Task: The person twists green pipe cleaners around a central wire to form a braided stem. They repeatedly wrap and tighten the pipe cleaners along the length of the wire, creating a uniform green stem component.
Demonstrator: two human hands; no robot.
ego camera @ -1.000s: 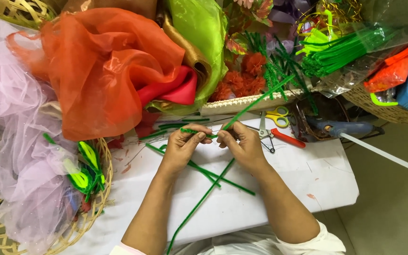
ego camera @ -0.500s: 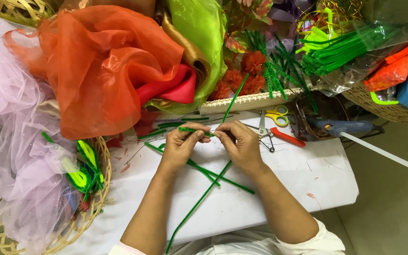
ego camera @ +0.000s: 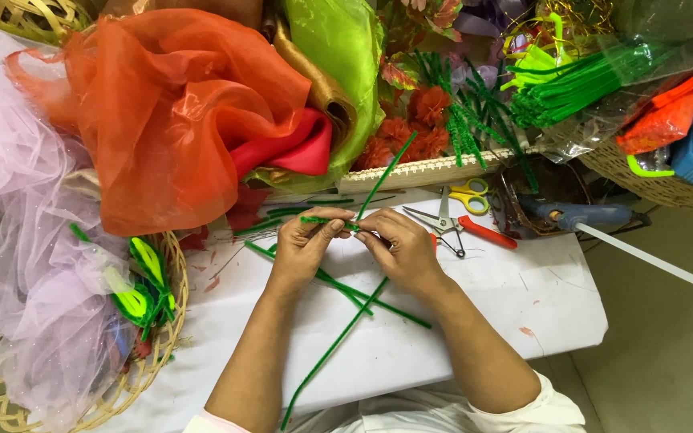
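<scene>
My left hand (ego camera: 302,248) and my right hand (ego camera: 401,250) meet over a white-covered table (ego camera: 523,305), both pinching dark green fuzzy pipe cleaners (ego camera: 326,220). One long stem (ego camera: 338,341) runs from the near edge up between my hands, its far end (ego camera: 387,170) pointing toward the craft pile. More green stems (ego camera: 378,303) lie crossed on the table under my wrists.
Orange, red and lime sheer fabrics (ego camera: 178,104) pile at the back left, lilac tulle (ego camera: 34,265) over a wicker basket (ego camera: 158,361). Yellow-handled scissors (ego camera: 468,196), red-handled pliers (ego camera: 475,231) and a glue gun (ego camera: 583,215) lie right of my hands. Bundled green stems (ego camera: 579,80) sit behind.
The far end of the long stem has swung leftward and shortened as my fingers work it; both hands stay in the same spot.
</scene>
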